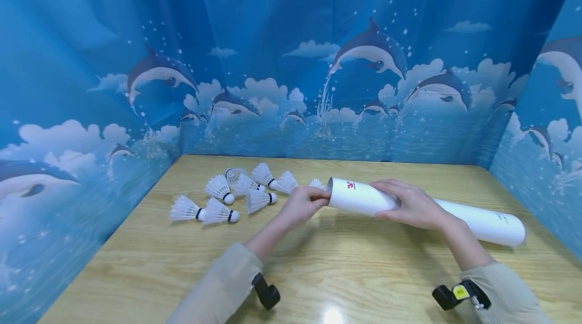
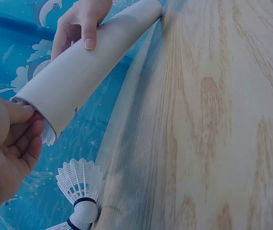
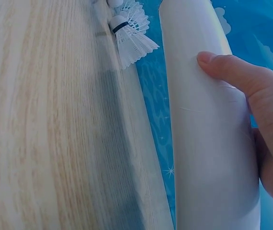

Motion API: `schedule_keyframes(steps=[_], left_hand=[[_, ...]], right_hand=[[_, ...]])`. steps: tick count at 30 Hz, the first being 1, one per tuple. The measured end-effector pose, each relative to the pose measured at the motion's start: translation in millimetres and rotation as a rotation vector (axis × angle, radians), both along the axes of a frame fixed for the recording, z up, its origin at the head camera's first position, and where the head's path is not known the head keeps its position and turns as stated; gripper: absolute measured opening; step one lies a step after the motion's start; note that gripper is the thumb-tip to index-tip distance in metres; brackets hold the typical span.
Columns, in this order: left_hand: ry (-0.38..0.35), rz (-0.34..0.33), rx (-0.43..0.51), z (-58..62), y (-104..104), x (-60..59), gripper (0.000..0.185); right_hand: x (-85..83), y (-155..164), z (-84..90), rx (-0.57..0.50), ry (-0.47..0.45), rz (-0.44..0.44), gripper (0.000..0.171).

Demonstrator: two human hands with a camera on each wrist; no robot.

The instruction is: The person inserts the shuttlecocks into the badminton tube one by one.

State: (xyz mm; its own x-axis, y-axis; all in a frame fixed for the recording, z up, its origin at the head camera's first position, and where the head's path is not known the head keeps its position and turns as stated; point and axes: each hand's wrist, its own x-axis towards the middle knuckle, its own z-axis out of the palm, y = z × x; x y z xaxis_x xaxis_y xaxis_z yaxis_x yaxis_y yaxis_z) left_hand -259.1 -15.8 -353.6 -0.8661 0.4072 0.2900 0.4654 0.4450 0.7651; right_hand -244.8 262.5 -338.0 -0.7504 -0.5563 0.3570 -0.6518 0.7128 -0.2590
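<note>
A long white shuttlecock tube with a small red mark near its mouth lies slantwise, the mouth end raised off the table. My right hand grips the tube around its middle, the thumb along its side. At the mouth is my left hand, fingers bent and thumb and fingertips just inside the rim. The tube wall hides those tips, so I cannot tell what they hold. In the left wrist view, a white shuttlecock with a black band lies below the mouth.
Several white shuttlecocks lie loose on the left part of the wooden table. One more shuttlecock shows partly behind the tube's mouth. A blue dolphin-print curtain encloses the back and sides.
</note>
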Motion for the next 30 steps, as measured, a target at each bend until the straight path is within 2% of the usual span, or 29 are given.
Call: schedule_keyframes(steps=[4,9,16,22,26,30], left_hand=[[-0.088,0.030,0.027,2.8,-5,1.5,0.016],[-0.101,0.088,0.042,5.8,-18,1.9,0.019],[-0.028,0.179,0.075,9.1,-45,0.5,0.020],[-0.006,0.287,0.084,10.8,-70,1.2,0.020],[0.016,0.325,0.093,10.8,-87,1.1,0.017],[0.040,0.361,0.063,7.7,-105,-0.4,0.014]], right_hand=[[-0.2,0,0.0,0.000,-0.010,-0.021,0.066],[-0.8,1,0.1,-0.005,-0.015,-0.029,0.068],[-2.2,2,-0.2,-0.005,-0.002,-0.024,0.068],[-2.3,2,-0.8,-0.005,0.009,-0.021,0.068],[-2.7,2,-0.3,-0.004,0.012,-0.022,0.068],[-3.7,2,0.0,-0.002,0.011,-0.023,0.068]])
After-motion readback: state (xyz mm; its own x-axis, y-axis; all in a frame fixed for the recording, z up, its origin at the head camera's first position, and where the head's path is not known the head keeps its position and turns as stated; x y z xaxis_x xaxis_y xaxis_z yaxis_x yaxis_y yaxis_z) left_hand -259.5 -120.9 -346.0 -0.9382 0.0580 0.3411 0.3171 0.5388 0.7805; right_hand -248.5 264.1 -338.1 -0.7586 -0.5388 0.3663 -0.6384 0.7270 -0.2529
